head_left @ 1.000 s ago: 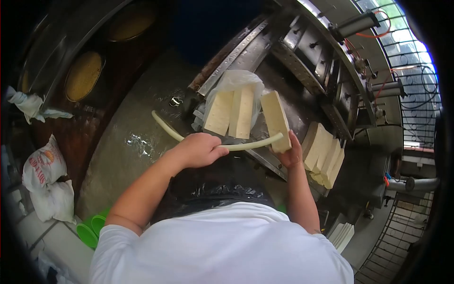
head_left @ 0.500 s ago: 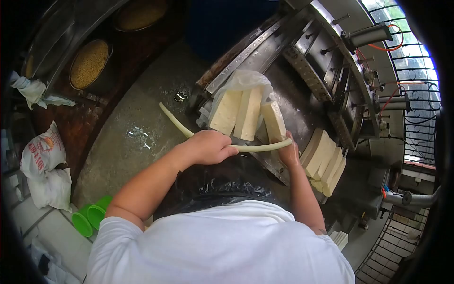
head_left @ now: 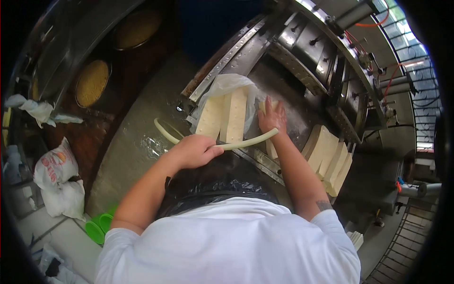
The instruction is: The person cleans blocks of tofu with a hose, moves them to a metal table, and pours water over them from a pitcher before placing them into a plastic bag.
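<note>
Left hand (head_left: 194,150) fist-tight round pale hose (head_left: 222,144); right hand (head_left: 272,116) flat, fingers spread, atop white slab (head_left: 270,142).

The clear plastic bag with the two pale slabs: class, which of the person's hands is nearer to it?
Right. The right hand lies flat beside the plastic bag, at its edge. The left hand is below it, gripping a pale hose.

- My left hand (head_left: 194,150) grips the hose (head_left: 215,142), lying across before the bagged blocks (head_left: 222,118).
- My right hand (head_left: 272,116) rests flat on a block (head_left: 270,147), right of them.
- More blocks (head_left: 331,158) stand further right.
</note>
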Tool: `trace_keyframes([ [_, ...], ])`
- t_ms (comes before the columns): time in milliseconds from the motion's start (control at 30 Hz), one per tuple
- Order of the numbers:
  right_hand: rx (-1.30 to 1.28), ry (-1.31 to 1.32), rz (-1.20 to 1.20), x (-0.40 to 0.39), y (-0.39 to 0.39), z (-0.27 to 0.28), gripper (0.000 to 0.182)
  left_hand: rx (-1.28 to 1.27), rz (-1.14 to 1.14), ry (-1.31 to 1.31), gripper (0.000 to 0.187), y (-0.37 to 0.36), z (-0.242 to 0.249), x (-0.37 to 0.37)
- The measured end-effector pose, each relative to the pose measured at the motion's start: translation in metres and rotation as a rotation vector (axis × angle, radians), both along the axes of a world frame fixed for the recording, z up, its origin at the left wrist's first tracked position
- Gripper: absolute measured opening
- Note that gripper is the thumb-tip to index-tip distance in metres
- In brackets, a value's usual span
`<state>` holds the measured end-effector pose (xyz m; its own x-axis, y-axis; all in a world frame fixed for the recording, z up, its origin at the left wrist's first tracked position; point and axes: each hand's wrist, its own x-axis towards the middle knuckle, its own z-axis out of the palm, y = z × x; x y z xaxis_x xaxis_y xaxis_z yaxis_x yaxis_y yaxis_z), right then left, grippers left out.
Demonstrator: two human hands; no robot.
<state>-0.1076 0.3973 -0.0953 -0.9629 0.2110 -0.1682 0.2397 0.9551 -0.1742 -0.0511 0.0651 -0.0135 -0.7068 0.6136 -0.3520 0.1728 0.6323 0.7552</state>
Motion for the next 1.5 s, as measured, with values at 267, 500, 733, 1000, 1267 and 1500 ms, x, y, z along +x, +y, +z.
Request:
trace_keyframes([
  [267, -0.051, 0.196, 0.084, 0.006, 0.022, -0.035, 0.073, 0.025, 0.064, 0.014, 0.040, 0.018, 0.018, 0.002],
  [500, -0.094, -0.090, -0.102, 0.104, 0.028, 0.017, 0.085, -0.018, 0.051, -0.073, 0.040, 0.017, 0.009, 0.015],
  [733, -2.027, -0.198, -0.525, 0.097, 0.089, 0.022, 0.054, 0.017, -0.007, -0.059, 0.040, 0.022, 0.022, 0.007],
  [1000, -0.185, 0.164, -0.128, 0.123, 0.058, -0.027, 0.065, 0.015, 0.014, -0.061, 0.042, 0.027, 0.019, 0.011],
  [1267, -0.096, 0.011, -0.009, -0.008, 0.023, 0.005, 0.086, 0.003, -0.021, -0.041, 0.042, 0.031, 0.031, 0.013],
  [1500, -0.207, 0.225, 0.140, 0.048, 0.072, -0.035, 0.073, 0.027, 0.001, -0.021, 0.039, 0.014, 0.015, 0.015],
])
